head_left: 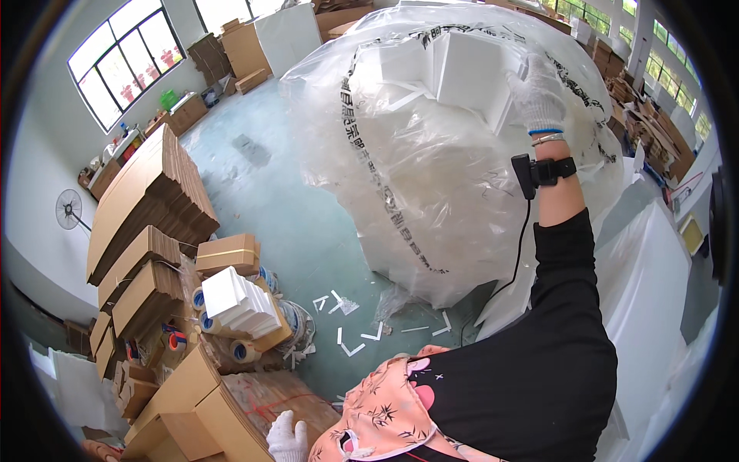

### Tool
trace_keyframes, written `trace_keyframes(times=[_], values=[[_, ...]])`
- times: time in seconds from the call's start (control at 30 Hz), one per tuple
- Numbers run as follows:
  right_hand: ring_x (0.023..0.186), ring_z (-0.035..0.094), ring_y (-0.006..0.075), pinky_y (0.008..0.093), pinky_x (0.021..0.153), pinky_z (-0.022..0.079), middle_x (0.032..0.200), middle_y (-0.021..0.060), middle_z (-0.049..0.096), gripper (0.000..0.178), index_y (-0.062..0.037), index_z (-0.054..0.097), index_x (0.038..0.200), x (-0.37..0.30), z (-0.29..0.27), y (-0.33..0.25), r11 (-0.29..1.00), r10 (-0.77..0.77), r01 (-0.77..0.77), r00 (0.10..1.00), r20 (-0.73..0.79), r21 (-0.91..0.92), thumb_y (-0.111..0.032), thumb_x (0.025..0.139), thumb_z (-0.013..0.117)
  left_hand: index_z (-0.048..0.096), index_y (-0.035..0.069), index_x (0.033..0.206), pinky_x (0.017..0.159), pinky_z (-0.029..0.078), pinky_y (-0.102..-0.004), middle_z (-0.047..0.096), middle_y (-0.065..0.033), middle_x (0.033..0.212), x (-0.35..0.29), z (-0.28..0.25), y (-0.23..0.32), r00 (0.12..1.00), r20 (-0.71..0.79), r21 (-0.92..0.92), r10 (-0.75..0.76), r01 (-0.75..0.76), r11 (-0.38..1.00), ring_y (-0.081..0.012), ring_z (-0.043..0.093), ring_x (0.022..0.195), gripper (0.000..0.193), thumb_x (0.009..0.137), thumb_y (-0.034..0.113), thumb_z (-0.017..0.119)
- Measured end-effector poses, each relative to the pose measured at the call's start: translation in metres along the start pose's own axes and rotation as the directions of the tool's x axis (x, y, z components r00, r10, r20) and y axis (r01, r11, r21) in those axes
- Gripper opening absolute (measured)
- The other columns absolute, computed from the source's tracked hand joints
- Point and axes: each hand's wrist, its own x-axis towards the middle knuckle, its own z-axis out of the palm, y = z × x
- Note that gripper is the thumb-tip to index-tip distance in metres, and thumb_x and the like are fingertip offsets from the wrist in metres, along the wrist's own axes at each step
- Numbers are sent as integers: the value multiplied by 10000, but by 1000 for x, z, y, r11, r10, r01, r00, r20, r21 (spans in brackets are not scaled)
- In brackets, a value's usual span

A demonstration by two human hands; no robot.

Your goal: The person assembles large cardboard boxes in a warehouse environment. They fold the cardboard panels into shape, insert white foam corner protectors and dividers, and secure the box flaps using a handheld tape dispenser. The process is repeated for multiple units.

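My right hand [536,96], in a white knit glove, reaches far forward to the top of a huge clear plastic bag [431,208]. Its thumb stands apart from the stretched fingers, beside the edge of a white foam board [471,73]. Other white foam pieces [396,65] lie tilted in the bag's mouth. Low in the view is my left hand [288,437], gloved too, next to a cardboard box [196,400] and my pink patterned apron [385,408]. Its fingers are partly spread and nothing shows in them.
Stacks of flat cardboard [146,208] rise at the left. A pile of white foam pieces [239,300] sits among tape rolls [245,352]. Foam scraps [350,346] litter the floor. A black cable [519,262] hangs from my right wrist. White sheets [647,285] lean at the right.
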Motion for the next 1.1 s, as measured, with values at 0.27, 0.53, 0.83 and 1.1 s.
trace_keyframes(times=[0.27, 0.53, 0.83, 1.1], values=[[736, 624, 243, 361, 696, 507, 835, 77, 632, 277, -40, 584, 1107, -32, -81, -4, 949, 119, -68, 981, -151, 309, -166, 876, 671, 637, 40, 1252, 1007, 487, -394, 659, -184, 1230, 16, -2, 13, 996, 50, -125, -70, 75, 989, -325, 627, 1136, 379, 949, 267, 630], [823, 612, 98, 234, 688, 523, 1038, 82, 611, 409, 34, 475, 1301, -136, -140, -120, 5, -121, -503, 858, 500, 864, -65, 933, 624, 613, -26, 1267, 1036, 453, -355, 640, -169, 1273, 26, -56, 26, 955, -116, -707, -273, 113, 698, -255, 588, 1200, 332, 981, 143, 599], [761, 675, 189, 321, 647, 570, 1019, 115, 643, 405, -20, 572, 1211, -317, -120, -355, 222, -912, -830, 9, 411, 511, -259, 888, 629, 555, -23, 1292, 1024, 447, -449, 614, -209, 1267, 25, -100, 30, 806, -203, -974, -557, -227, 26, -340, 594, 1167, 432, 955, 243, 603], [1228, 533, 385, 451, 1039, 432, 1330, 259, 531, 713, 20, 487, 1386, -409, -208, -496, -332, -873, -717, -13, -487, 613, -436, 866, 659, 449, -43, 1381, 1090, 382, -537, 535, -235, 1365, -97, -132, -57, 648, -259, -870, -716, -478, -118, -406, 536, 1231, 593, 920, 290, 616]])
